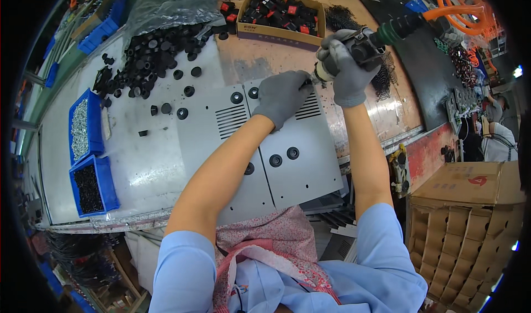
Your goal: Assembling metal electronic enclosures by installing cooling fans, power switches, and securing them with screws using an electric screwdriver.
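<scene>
Right hand (351,69), grey-gloved, is closed around a pneumatic screwdriver (366,48) at one o'clock. Left hand (283,96), also gloved, is laid at twelve over two vented grey metal panels (301,183) lying centrally; whether anything is pinched there cannot be told. Dark lettering is printed along the open cardboard box (279,36) at twelve; a red emblem is borne by the carton (459,180) at three-thirty.
</scene>
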{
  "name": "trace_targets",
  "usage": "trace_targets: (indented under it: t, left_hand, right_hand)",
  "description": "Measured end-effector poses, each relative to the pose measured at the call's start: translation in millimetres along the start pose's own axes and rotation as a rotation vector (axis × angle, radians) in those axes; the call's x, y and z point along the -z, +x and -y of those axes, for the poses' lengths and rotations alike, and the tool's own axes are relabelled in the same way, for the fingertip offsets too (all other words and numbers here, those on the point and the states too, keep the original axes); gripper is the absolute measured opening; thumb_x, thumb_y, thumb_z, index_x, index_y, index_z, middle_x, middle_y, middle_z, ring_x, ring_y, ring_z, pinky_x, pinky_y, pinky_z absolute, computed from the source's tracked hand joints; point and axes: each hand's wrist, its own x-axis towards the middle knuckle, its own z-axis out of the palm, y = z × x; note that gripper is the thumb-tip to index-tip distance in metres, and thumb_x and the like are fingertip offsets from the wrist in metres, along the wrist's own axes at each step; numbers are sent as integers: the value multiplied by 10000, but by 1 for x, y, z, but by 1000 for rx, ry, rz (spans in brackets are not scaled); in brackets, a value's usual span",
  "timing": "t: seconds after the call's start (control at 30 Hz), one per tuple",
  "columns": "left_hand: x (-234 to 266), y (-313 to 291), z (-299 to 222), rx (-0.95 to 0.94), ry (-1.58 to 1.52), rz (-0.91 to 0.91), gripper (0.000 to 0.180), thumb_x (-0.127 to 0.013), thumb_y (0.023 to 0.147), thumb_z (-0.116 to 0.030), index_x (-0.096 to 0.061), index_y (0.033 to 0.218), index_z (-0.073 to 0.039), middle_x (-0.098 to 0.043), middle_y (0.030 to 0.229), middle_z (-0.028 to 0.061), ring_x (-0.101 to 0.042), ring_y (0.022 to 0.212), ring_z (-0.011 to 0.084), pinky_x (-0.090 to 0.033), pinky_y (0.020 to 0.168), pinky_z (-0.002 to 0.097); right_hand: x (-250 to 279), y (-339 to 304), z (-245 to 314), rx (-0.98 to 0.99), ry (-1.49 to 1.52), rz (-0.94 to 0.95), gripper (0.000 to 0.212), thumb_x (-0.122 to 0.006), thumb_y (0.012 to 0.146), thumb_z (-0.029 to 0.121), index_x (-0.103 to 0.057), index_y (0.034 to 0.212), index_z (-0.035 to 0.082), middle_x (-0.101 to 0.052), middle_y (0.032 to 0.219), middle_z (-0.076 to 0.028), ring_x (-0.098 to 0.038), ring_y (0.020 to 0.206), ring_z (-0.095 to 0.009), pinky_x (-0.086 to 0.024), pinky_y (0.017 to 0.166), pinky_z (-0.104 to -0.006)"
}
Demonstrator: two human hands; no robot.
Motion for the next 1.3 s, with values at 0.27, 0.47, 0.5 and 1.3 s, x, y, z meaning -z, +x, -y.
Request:
trace_targets:
  t: [0.27,0.47,0.5,1.3]
  left_hand:
    - [2,1,-3,-29,-46,-40,262,-581,818,-350,-668,996,-178,-671,925,86,-637,855,270,-493,732,379]
    - [16,0,5,219,-775,-38,359,-562,882,-350,-577,1117,-79,-639,930,132,-632,875,273,-508,753,368]
    - [23,1,3,427,-1212,-20,406,-544,901,-363,-535,1163,-54,-622,923,141,-627,875,282,-514,757,364]
    - [71,-212,-67,644,-1984,317,367,-434,970,-175,-423,1296,-7,-578,1137,127,-646,888,184,-592,713,274]
  right_hand:
    - [-14,-14,47,59,-91,-3,82,-574,787,-60,-583,855,-14,-604,688,-84,-560,543,-96,-430,431,-207]
    - [-14,-92,138,-39,162,139,269,-556,831,63,-443,1071,21,-575,910,-156,-590,741,-173,-531,635,-313]
    - [-9,-103,145,57,130,208,298,-561,841,79,-414,1096,34,-565,931,-163,-589,738,-187,-533,641,-331]
    - [-15,-181,178,228,115,267,537,-736,780,345,-403,1084,54,-586,891,-180,-611,714,-227,-549,638,-365]
